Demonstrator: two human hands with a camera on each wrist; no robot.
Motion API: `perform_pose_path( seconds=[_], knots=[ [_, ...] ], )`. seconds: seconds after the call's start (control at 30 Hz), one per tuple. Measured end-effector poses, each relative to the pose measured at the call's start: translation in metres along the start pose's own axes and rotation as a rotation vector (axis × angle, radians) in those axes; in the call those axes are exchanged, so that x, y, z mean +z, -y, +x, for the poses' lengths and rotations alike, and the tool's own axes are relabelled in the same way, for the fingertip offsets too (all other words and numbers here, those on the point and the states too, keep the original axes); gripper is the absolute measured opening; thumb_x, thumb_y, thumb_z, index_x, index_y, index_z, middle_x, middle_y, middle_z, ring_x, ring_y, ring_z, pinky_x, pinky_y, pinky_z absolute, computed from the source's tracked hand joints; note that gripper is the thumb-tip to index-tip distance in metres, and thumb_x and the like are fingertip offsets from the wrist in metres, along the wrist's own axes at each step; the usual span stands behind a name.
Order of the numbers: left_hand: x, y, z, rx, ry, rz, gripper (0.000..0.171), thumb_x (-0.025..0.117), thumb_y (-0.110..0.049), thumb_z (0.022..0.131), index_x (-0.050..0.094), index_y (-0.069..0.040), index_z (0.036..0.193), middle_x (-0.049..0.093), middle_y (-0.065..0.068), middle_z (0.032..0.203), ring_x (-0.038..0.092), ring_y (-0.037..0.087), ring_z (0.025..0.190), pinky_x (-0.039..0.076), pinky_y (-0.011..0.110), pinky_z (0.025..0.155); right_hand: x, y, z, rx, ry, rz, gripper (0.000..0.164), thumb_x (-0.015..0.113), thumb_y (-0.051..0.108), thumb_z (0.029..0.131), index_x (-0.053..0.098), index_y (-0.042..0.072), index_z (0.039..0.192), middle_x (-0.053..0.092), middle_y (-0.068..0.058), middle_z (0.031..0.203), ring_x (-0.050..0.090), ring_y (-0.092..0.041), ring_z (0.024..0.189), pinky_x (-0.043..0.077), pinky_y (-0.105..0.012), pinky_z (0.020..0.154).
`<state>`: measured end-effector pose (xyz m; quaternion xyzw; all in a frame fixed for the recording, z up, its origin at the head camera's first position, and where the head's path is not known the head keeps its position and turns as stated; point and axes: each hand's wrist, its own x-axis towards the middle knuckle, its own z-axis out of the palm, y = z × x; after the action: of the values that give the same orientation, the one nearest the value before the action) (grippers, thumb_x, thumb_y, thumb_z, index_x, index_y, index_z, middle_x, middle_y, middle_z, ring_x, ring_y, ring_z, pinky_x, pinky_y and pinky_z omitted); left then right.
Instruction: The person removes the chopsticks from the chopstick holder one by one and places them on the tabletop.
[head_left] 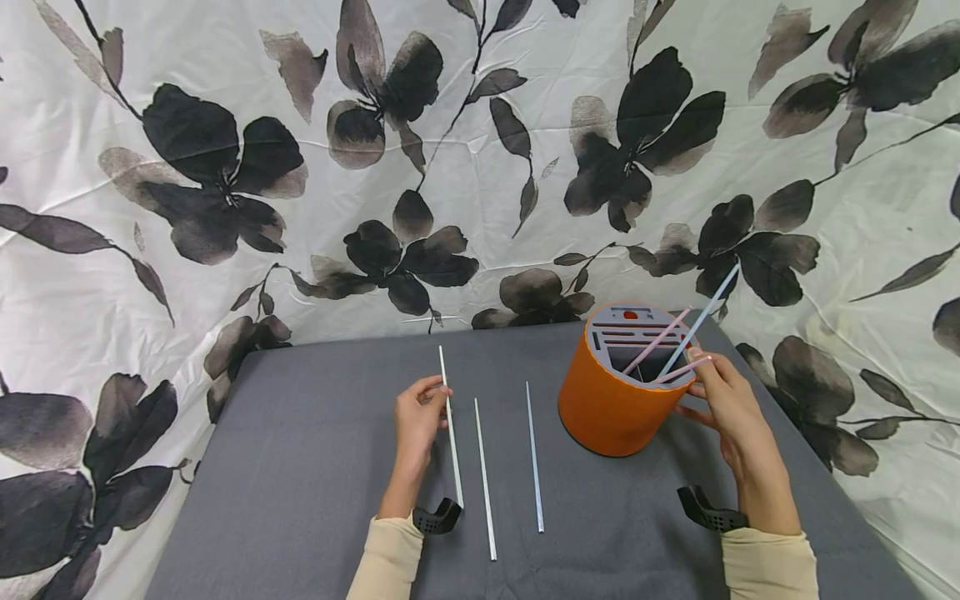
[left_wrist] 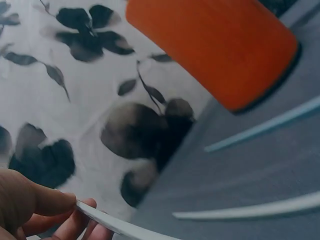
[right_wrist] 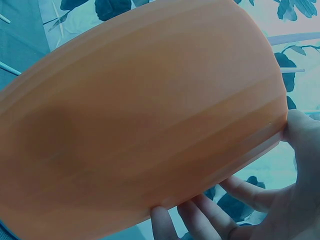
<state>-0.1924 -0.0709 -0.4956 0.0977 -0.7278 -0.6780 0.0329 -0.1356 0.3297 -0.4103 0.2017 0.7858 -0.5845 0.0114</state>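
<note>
My left hand point(head_left: 418, 415) pinches a thin white stick point(head_left: 454, 454) between thumb and fingers, near its far end; the left wrist view shows this pinch on the white stick point(left_wrist: 120, 225) close up. At the right, my right hand point(head_left: 742, 417) grips the side of an orange round desk organizer point(head_left: 618, 408), thumb near the rim and fingers along the wall. The organizer stands upright, with a slotted grey top. Two pink sticks point(head_left: 658, 340) and a light blue stick point(head_left: 708, 312) lean out of its open compartment.
Between the left hand and the organizer lie another white stick point(head_left: 485, 483) and a pale blue stick point(head_left: 535, 458), roughly parallel. The grey cloth-covered table point(head_left: 300, 467) ends at a floral curtain point(head_left: 480, 192) behind it. Each wrist wears a black band point(head_left: 437, 517).
</note>
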Motion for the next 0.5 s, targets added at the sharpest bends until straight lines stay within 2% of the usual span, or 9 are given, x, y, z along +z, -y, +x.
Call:
perform_pose_path(
  seconds=[0.17, 0.27, 0.37, 0.5],
  knots=[
    [0.004, 0.027, 0.003, -0.036, -0.012, 0.071, 0.024, 0.069, -0.007, 0.099, 0.074, 0.001, 0.121, 0.079, 0.015, 0.096, 0.058, 0.007, 0.058, 0.051, 0.017, 0.045, 0.0, 0.001, 0.0, 0.005, -0.006, 0.004, 0.066, 0.046, 0.071, 0.1, 0.047, 0.018, 0.141, 0.042, -0.012, 0.147, 0.057, -0.005, 0.099, 0.065, -0.028, 0.076],
    [0.005, 0.038, 0.004, -0.048, -0.008, 0.111, 0.024, 0.07, -0.008, 0.098, 0.074, 0.001, 0.12, 0.079, 0.015, 0.094, 0.056, 0.004, 0.055, 0.051, 0.017, 0.044, 0.0, 0.001, 0.0, 0.009, -0.002, 0.008, 0.066, 0.046, 0.071, 0.101, 0.047, 0.019, 0.141, 0.042, -0.011, 0.146, 0.057, -0.004, 0.098, 0.065, -0.028, 0.076],
    [0.007, 0.044, 0.005, -0.043, -0.017, 0.162, 0.022, 0.071, -0.009, 0.097, 0.076, 0.0, 0.117, 0.079, 0.016, 0.094, 0.057, 0.004, 0.052, 0.053, 0.02, 0.044, 0.0, 0.001, 0.0, 0.012, 0.002, 0.012, 0.065, 0.046, 0.07, 0.101, 0.047, 0.019, 0.141, 0.043, -0.011, 0.146, 0.057, -0.004, 0.098, 0.065, -0.028, 0.077],
    [0.009, 0.049, 0.005, -0.003, -0.042, 0.25, 0.02, 0.072, -0.011, 0.097, 0.076, -0.001, 0.115, 0.079, 0.015, 0.094, 0.06, 0.005, 0.049, 0.055, 0.023, 0.044, 0.0, 0.0, 0.001, 0.007, -0.003, 0.013, 0.061, 0.046, 0.07, 0.101, 0.049, 0.022, 0.138, 0.044, -0.009, 0.144, 0.058, -0.002, 0.097, 0.065, -0.028, 0.076]
  ],
)
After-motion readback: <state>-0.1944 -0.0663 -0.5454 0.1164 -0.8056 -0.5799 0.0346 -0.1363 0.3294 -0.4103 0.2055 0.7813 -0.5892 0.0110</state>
